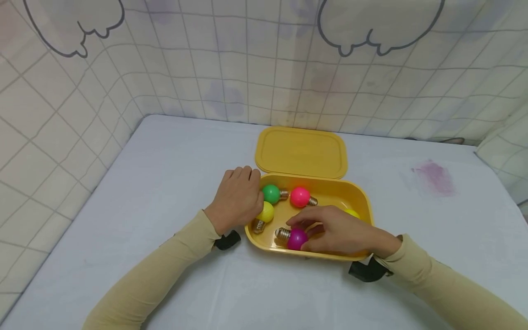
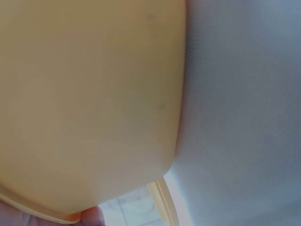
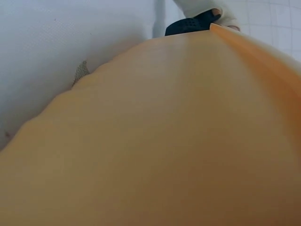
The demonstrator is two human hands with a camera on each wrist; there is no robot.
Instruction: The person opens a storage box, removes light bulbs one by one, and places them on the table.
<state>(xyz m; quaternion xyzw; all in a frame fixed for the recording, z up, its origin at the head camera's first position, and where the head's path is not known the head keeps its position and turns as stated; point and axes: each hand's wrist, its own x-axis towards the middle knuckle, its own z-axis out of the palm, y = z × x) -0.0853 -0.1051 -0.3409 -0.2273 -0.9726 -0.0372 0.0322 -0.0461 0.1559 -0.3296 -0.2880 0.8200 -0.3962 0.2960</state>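
The right hand pinches the purple bulb by its round part, with the thumb on one side and bent fingers on the other. The bulb is in the yellow box, near the front wall, and its metal end points left. I can't tell if it touches the bottom. The left hand grips the left rim of the box, and that should stop it from sliding. A soft, sure pinch on the round part seems best, because it looks smooth and could slip. Lifting it straight up before moving it sideways would help it miss the front wall. The green bulb and the pink bulb lie at the back of the box. A yellow bulb sits right by the left hand, which hides part of it, so a wide swing left could bump it. Something yellow, maybe another bulb, peeks out behind the right hand. The flat yellow lid lies on the white table just behind the box, out of the way.
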